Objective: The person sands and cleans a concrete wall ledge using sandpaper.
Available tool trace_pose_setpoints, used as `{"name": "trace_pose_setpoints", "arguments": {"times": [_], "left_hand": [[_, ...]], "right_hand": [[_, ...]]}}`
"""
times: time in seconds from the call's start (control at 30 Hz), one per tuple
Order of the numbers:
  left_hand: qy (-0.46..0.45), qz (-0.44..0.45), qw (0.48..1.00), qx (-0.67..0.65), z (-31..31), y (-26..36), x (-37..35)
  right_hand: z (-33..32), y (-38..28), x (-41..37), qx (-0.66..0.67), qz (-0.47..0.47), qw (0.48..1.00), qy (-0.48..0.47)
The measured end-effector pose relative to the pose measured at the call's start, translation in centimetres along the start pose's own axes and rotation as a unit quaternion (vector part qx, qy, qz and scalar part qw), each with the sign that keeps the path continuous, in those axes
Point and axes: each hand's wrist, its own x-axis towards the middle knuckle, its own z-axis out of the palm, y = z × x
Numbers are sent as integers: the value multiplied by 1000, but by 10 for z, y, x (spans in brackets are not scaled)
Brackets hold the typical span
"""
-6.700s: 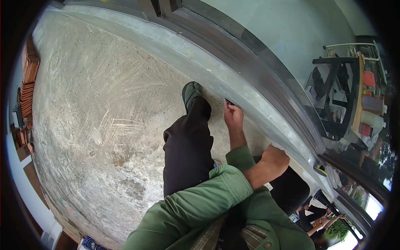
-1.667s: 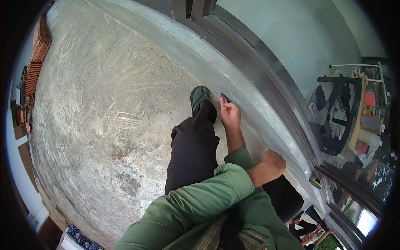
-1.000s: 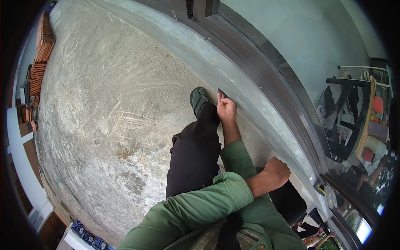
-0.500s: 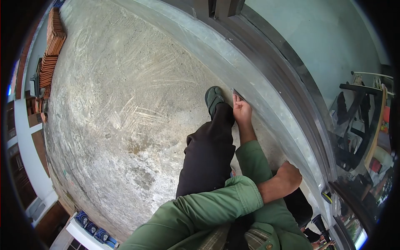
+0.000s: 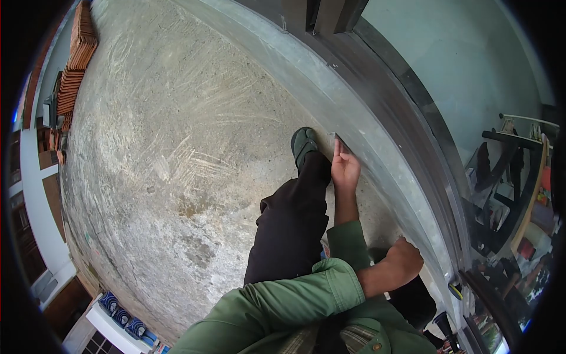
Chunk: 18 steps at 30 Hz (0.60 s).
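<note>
My right hand point(image 5: 345, 170) reaches forward beside my shoe point(image 5: 303, 143), its fingers pressed along a thin, dark, flat piece point(image 5: 341, 141) at the face of the grey concrete ledge point(image 5: 377, 153). What kind of piece it is cannot be made out. Crossing over my right forearm, my left arm ends in a closed left hand point(image 5: 396, 268) near the foot of the ledge. The fingers curl out of sight, so anything within them is hidden.
A dark window or door frame point(image 5: 407, 127) runs above the ledge, with glass behind it. Stacked orange roof tiles point(image 5: 81, 38) stand at far left on the rough concrete floor point(image 5: 177, 118). A yellow-and-black object point(image 5: 455, 291) lies on the ledge at lower right.
My right hand has shifted slightly down in view along the ledge with the dark piece, its fingers straighter. My left hand has moved slightly left and stays closed.
</note>
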Motion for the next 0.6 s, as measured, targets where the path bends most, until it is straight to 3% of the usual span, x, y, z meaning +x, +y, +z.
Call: {"name": "trace_pose_setpoints", "arguments": {"times": [0.17, 0.27, 0.37, 0.43, 0.57, 0.6], "left_hand": [[-17, 20, 999, -29, 3, 3, -2], [-5, 23, 999, -23, 1, -4, 0], [-15, 12, 1000, -10, -5, -7, 1], [3, 17, 1000, -19, -4, -2, -1], [1, 48, 999, -20, -1, 2, -2], [11, 46, 999, -20, -2, 4, -2]], "right_hand": [[21, 2, -14, -8, 17, 999, -41], [2, 12, 27, -12, 35, 999, 21], [60, -5, -42, -31, 5, 997, -64], [73, -17, -64, 35, 19, 996, -84], [53, 0, -24, 0, 59, 994, -97], [57, 7, -18, -20, 58, 996, -63]]}}
